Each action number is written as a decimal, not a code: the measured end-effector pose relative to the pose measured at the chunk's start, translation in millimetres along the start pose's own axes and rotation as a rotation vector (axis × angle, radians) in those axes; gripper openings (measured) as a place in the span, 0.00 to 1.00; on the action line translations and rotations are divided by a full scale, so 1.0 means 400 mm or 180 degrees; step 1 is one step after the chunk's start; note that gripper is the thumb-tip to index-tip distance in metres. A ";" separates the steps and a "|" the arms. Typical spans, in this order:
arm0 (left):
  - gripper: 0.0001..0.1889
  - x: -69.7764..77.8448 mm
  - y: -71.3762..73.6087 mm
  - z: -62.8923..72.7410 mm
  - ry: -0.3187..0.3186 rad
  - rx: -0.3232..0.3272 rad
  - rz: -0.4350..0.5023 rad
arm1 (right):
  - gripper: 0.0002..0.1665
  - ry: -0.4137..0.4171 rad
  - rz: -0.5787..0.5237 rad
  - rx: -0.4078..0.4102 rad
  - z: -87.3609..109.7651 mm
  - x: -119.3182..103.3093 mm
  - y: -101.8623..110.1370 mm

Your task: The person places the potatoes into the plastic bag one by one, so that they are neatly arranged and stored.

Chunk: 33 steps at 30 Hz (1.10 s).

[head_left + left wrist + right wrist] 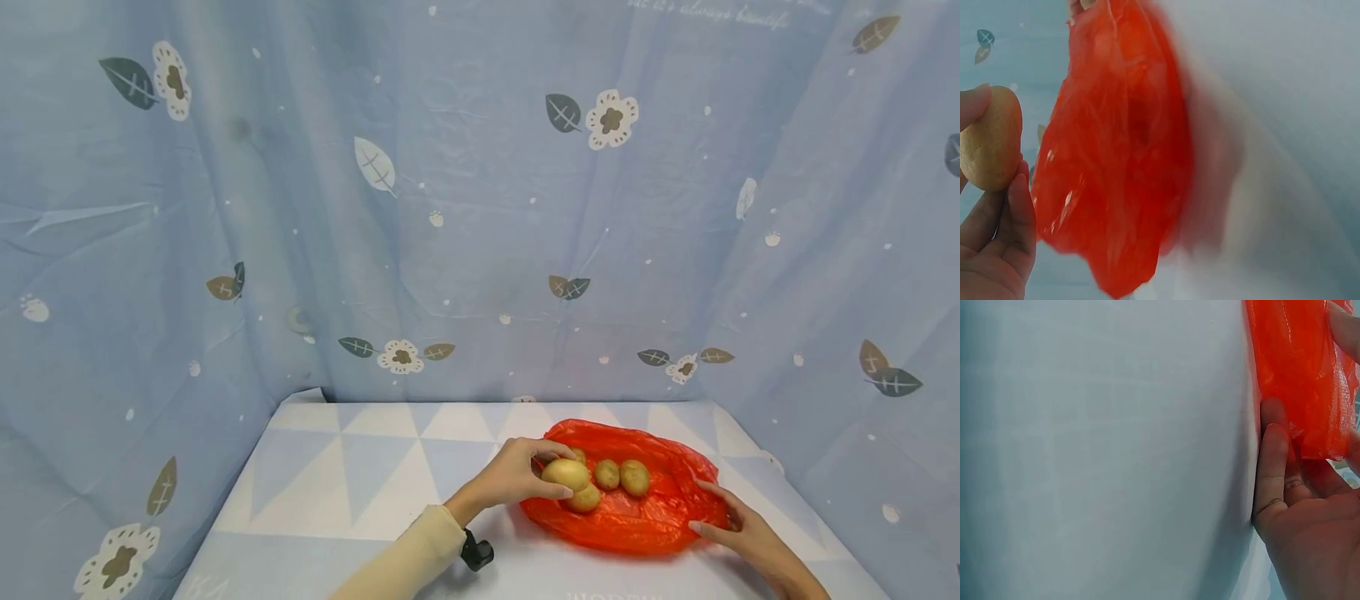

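Observation:
In the head view, my left hand (517, 477) holds a potato (566, 474) between thumb and fingers, above the left side of a red plastic bag (630, 529). The same held potato (992, 140) shows clear of the bag in the left wrist view. Several more potatoes (634, 477) lie on the bag's open, spread-out film, one of them just below the held one. At the bag's right end, my right hand (738, 527) has its fingers and thumb around the edge. The right wrist view shows red film (1297, 381) between that hand's fingers.
A table (360, 492) covered with a white and pale blue triangle cloth bears the bag. Blue patterned curtains (465, 250) rise behind and at both sides. Under the left wrist there is a small black object (476, 552), perhaps part of the wrist camera.

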<state>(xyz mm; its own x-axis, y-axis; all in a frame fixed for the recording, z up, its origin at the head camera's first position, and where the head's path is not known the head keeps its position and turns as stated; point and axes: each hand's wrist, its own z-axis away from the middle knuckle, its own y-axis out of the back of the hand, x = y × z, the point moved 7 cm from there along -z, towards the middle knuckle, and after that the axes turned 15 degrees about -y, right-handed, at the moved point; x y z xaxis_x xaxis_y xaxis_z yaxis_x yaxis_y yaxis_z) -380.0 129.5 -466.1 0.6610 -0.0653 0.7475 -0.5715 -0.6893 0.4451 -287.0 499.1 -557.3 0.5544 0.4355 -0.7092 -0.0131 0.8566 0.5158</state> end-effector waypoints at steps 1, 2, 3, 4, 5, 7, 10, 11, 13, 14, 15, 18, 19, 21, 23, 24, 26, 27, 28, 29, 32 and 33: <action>0.22 -0.001 -0.006 -0.002 -0.0004 0.0004 0.0006 | 0.57 -0.0006 -0.0003 0.0000 0.000 0.000 0.000; 0.22 -0.001 -0.012 -0.005 -0.0013 0.0007 0.0019 | 0.57 -0.0009 0.0001 0.0007 0.001 -0.001 0.000; 0.22 0.000 -0.018 -0.009 -0.0018 0.0006 0.0040 | 0.57 -0.0004 -0.0008 0.0001 0.001 -0.001 0.000; 0.22 0.001 -0.024 -0.013 -0.0032 0.0000 0.0040 | 0.57 -0.0001 -0.0013 -0.0006 0.002 -0.001 0.000; 0.22 0.002 -0.030 -0.017 -0.0041 -0.0008 0.0044 | 0.56 0.0006 -0.0020 -0.0014 0.003 -0.001 0.000; 0.22 0.005 -0.043 -0.027 -0.0064 -0.0034 0.0049 | 0.56 0.0018 -0.0023 -0.0010 0.005 -0.001 0.001; 0.21 0.012 -0.063 -0.044 -0.0108 -0.0067 0.0050 | 0.56 0.0045 -0.0028 -0.0014 0.006 -0.001 0.001; 0.21 0.014 -0.070 -0.050 -0.0119 -0.0073 0.0044 | 0.56 0.0049 -0.0026 -0.0011 0.006 -0.001 0.001; 0.22 0.017 -0.084 -0.059 -0.0130 -0.0061 0.0060 | 0.56 0.0046 -0.0023 -0.0008 0.005 -0.001 0.001; 0.22 0.018 -0.091 -0.064 -0.0130 -0.0050 0.0072 | 0.56 0.0037 -0.0016 -0.0002 0.004 0.000 0.001; 0.22 0.019 -0.099 -0.069 -0.0133 -0.0037 0.0084 | 0.57 0.0030 -0.0008 0.0005 0.004 0.000 0.001; 0.21 0.019 -0.123 -0.082 -0.0150 0.0006 0.0133 | 0.57 0.0026 0.0024 0.0023 0.002 -0.001 0.002; 0.21 0.018 -0.130 -0.087 -0.0157 0.0007 0.0133 | 0.57 0.0026 0.0036 0.0032 0.002 -0.002 0.002; 0.22 0.016 -0.144 -0.096 -0.0186 -0.0008 0.0082 | 0.57 0.0034 0.0053 0.0037 0.004 -0.003 0.002; 0.22 0.012 -0.158 -0.102 -0.0186 -0.0037 0.0006 | 0.57 0.0029 0.0069 0.0047 0.005 -0.004 0.001; 0.22 0.009 -0.164 -0.105 -0.0177 -0.0050 -0.0032 | 0.57 0.0020 0.0069 0.0052 0.005 -0.005 0.001; 0.23 0.002 -0.176 -0.109 -0.0141 -0.0062 -0.0076 | 0.57 -0.0001 0.0075 0.0065 0.005 -0.006 0.000; 0.23 -0.001 -0.181 -0.110 -0.0106 -0.0060 -0.0097 | 0.57 -0.0016 0.0076 0.0075 0.005 -0.006 0.000; 0.23 -0.005 -0.187 -0.112 -0.0077 -0.0058 -0.0118 | 0.57 -0.0030 0.0074 0.0085 0.005 -0.006 0.000; 0.23 -0.008 -0.191 -0.113 -0.0038 -0.0056 -0.0156 | 0.58 -0.0043 0.0070 0.0093 0.005 -0.006 0.000; 0.24 -0.018 -0.204 -0.116 0.0067 -0.0073 -0.0267 | 0.58 -0.0065 0.0037 0.0102 0.003 -0.003 0.000; 0.24 -0.021 -0.208 -0.117 0.0094 -0.0085 -0.0290 | 0.58 -0.0072 0.0025 0.0101 0.002 -0.001 -0.001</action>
<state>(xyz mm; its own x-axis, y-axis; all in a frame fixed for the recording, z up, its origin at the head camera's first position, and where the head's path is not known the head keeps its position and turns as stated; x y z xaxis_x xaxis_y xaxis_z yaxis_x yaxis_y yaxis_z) -360.7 221.2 -486.4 0.6964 0.0185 0.7174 -0.5226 -0.6720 0.5247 -286.7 498.5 -556.8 0.5731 0.4354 -0.6943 0.0087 0.8439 0.5364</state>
